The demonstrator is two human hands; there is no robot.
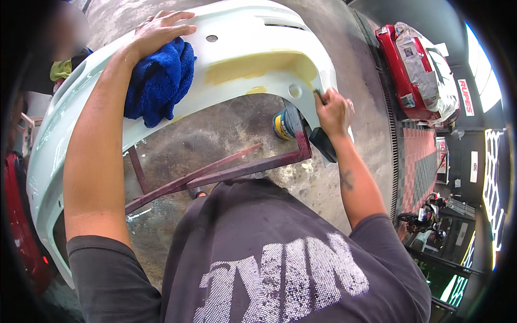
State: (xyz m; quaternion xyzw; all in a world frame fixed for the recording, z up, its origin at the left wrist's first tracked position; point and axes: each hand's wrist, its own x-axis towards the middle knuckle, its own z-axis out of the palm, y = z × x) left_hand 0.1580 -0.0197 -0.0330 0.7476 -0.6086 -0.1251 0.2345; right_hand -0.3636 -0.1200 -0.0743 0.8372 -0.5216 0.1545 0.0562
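A pale white car bumper [239, 32] stretches across from far right to near left, with yellowish filler patches [253, 67] in its recessed part. My left hand [161, 28] lies on its upper face, fingers stretched out. Beneath that hand and wrist a bunched blue microfiber cloth [161, 81] hangs over the bumper; the palm's hold on it is hidden. At the bumper's right end my right hand [335, 112] is closed, and a thin dark piece [321, 97] shows at its fingers. Below the wrist is a black block-like object [323, 145]; whether the two are joined cannot be told.
Under the bumper runs a dark red metal stand [231, 177], with a blue bucket [283, 125] beside it. A person in dark clothing [40, 72] is at far left. A paper-covered red car [417, 75] and a motorcycle [425, 218] stand to the right. A drain grate [395, 140] crosses the floor.
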